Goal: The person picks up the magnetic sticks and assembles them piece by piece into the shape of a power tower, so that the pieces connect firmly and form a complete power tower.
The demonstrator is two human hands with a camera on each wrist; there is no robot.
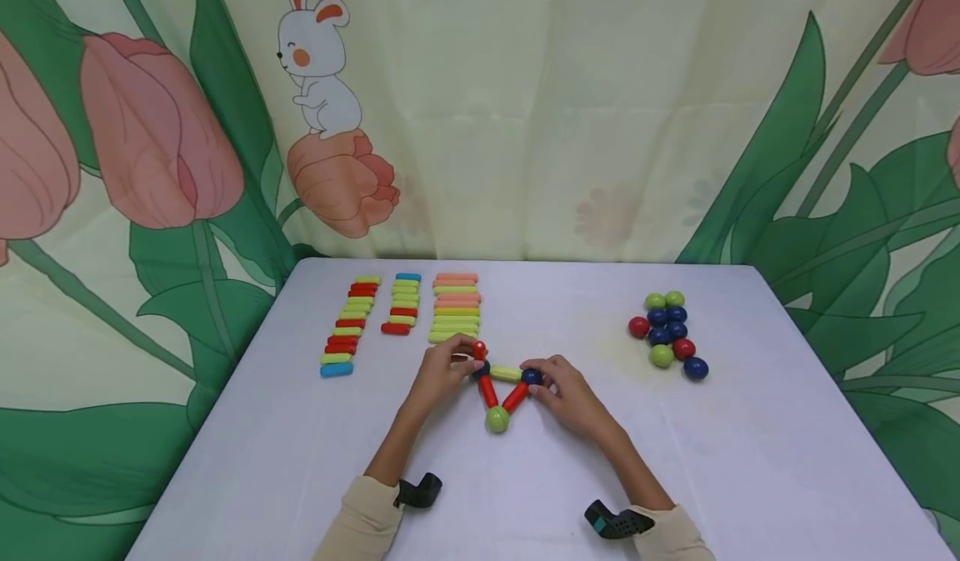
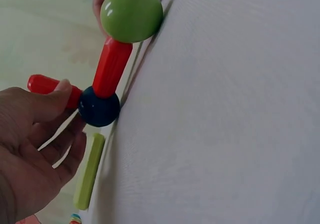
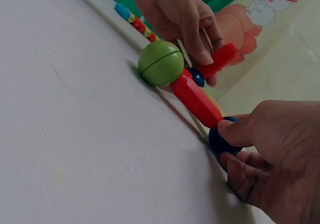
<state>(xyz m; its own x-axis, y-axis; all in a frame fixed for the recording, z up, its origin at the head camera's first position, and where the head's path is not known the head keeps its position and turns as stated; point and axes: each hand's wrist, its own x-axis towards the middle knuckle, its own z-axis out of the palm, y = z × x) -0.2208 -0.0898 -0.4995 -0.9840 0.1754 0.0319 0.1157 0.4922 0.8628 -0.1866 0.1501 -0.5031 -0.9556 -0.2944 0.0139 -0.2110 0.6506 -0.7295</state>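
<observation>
A: Left hand (image 1: 441, 375) first: what's it got?

B: Thumb and fingers pinch an upright red rod (image 2: 44, 84), right where it meets the left blue ball (image 2: 100, 107)!

A: And the right hand (image 1: 572, 396)?

B: Closed round the right blue ball (image 1: 531, 378), thumb on one side, fingers on the other.

A: So what lies between them?

B: A triangle, at mid-table! A yellow-green rod (image 1: 506, 373) makes the far side, bridging the two blue balls. The left red rod (image 1: 488, 392) and the right red rod (image 1: 515, 397) run nearward and meet at the green ball (image 1: 497, 419).

A: How far along, would you say?

B: The base looks complete: three corners, three sides. Building upward seems barely begun; one rod rises, and its top carries no ball. How firmly it's seated, I can't tell. Nothing stands on the other two corners.

A: And the spare parts?

B: Plenty! Three rows of rods (image 1: 351, 323) lie at the far left, and loose balls (image 1: 658, 336) cluster at the far right of the white table (image 1: 750, 461), all unused.
</observation>
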